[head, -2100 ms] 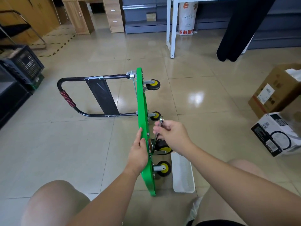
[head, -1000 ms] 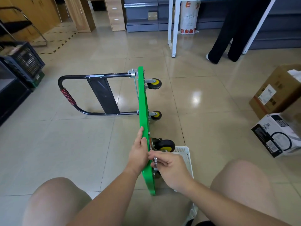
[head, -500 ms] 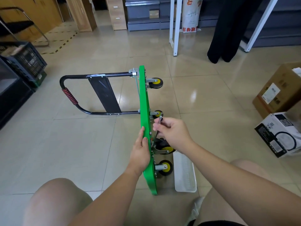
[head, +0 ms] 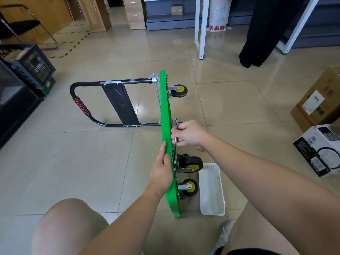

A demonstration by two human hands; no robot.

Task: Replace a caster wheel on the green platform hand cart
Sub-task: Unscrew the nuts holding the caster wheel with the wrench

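Swung up since a second ago, our right hand [head: 191,134] now sits at 12 o'clock of the caster wheel [head: 191,162] rather than at its 6 o'clock, the wrench [head: 175,150] carried with it; our left hand [head: 161,173] has kept its place. Nearest us, the green platform [head: 164,107] stands on its long edge on the tiled floor [head: 92,162], running from 6 toward 12 o'clock; our left hand grips its upper edge, fingers curled over it. At 3 o'clock of that hand a white basket [head: 211,190] lies on the floor, just beside a small wheel [head: 189,186] with a yellow hub; next out we see the caster wheel (larger, in a metal fork), its plate against the underside. Beyond it our right hand pinches the slim wrench between thumb and curled fingers; the shaft runs down toward the caster's plate. Farther off, a far wheel [head: 179,91] juts toward 3 o'clock and the black handle [head: 82,107] reaches out toward 9 o'clock; at 1 o'clock, well apart, a person [head: 257,43] in black trousers stands.
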